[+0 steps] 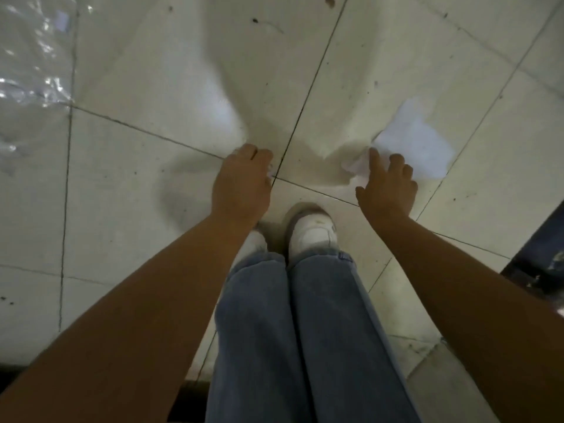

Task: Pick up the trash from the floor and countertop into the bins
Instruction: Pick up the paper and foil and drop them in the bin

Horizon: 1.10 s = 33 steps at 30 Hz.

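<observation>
Head view, looking down at a pale tiled floor [152, 184], items listed left to right. Clear plastic sheeting [30, 71]: crinkled and glossy, lying at the far left edge, well apart from both hands; probably very light, limp and slippery, best gathered by bunching a fold. Left hand [241, 184]: fingers curled inward over the tile joint, a small scrap of white [269, 175] showing at the fingertips; whether it is pinched there cannot be told for certain. White shoe [311, 233] and blue jeans [293, 331]: between the two forearms, centre frame. Crumpled white paper [418, 141]: lying flat on the floor to the right of centre, its near creased edge touching the right hand. Right hand [387, 187]: fingers spread and extended, tips [374, 157] resting on the paper's raised corner, not yet closed on it. Handling estimate for the paper: light, soft, easily torn, likely to slide on smooth tile; the lifted, wrinkled corner nearest the fingers offers the surest pinch. Dark object [543, 254]: far right edge, unidentified. No bin visible.
</observation>
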### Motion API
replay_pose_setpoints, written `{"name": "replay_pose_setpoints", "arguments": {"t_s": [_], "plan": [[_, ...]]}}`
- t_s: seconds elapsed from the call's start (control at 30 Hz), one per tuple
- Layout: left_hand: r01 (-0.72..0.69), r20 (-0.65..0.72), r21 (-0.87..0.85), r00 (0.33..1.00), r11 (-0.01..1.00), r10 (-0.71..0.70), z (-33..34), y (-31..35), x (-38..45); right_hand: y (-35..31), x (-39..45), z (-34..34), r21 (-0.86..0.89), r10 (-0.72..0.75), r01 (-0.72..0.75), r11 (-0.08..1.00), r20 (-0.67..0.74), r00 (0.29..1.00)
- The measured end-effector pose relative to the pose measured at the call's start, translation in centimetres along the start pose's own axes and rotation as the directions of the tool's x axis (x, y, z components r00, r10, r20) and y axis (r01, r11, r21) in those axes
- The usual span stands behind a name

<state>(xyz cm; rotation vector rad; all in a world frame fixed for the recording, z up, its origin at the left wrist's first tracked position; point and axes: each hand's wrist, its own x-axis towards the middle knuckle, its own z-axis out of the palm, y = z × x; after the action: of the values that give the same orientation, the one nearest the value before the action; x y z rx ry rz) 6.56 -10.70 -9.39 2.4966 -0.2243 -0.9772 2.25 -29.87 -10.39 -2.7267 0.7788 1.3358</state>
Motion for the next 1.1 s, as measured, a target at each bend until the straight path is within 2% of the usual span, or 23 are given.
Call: {"name": "replay_pose_setpoints", "arguments": {"t_s": [0.07, 0.17, 0.37, 0.5, 0.6, 0.7, 0.8, 0.9, 0.97, 1.1], "plan": [[-0.122, -0.015, -0.034, 0.992, 0.992, 0.121, 0.4, 2.3, 1.7, 0.7, 1.6, 1.0, 0.038, -0.001, 0.003, 0.999, -0.046, 0.999], [-0.17, -0.03, -0.048, 0.985, 0.984, 0.169, 0.9, 4.4, 3.3, 1.4, 3.2, 2.0, 0.2, -0.025, 0.049, 0.979, -0.118, 0.993], [-0.023, 0.04, -0.095, 0.999, 0.995, 0.027, -0.5, 6.7, 2.5, 3.4, 1.3, -0.7, 0.466, 0.007, 0.025, 0.884, -0.066, 0.998], [0.042, 0.075, -0.135, 0.997, 0.99, -0.032, -5.4, 11.1, -0.5, 5.8, -4.5, -5.9, 0.666, 0.074, -0.01, 0.745, -0.068, 0.995], [0.076, 0.08, -0.183, 0.995, 0.98, -0.062, -10.7, 16.7, -3.7, 9.1, -9.5, -11.6, 0.837, 0.153, -0.035, 0.546, -0.059, 0.986], [0.062, 0.07, -0.208, 0.996, 0.976, -0.048, -16.2, 23.1, -6.4, 13.2, -14.5, -18.5, 0.929, 0.248, -0.055, 0.366, -0.041, 0.968], [0.036, 0.042, -0.228, 0.999, 0.973, -0.027, -21.2, 30.2, -8.8, 17.9, -18.8, -25.3, 0.945, 0.326, -0.047, 0.323, -0.064, 0.943], [-0.018, 0.023, -0.255, 0.999, 0.967, 0.024, -24.0, 37.7, -9.9, 23.1, -21.1, -30.5, 0.941, 0.361, -0.03, 0.337, -0.1, 0.927], [-0.062, 0.02, -0.27, 0.997, 0.961, 0.07, -24.4, 42.5, -9.5, 26.6, -21.1, -33.2, 0.949, 0.361, 0.0, 0.314, -0.12, 0.925], [-0.081, 0.026, -0.274, 0.995, 0.958, 0.092, -22.8, 51.5, -6.2, 33.3, -18.0, -36.6, 0.982, 0.357, -0.005, 0.189, -0.064, 0.932]]}}
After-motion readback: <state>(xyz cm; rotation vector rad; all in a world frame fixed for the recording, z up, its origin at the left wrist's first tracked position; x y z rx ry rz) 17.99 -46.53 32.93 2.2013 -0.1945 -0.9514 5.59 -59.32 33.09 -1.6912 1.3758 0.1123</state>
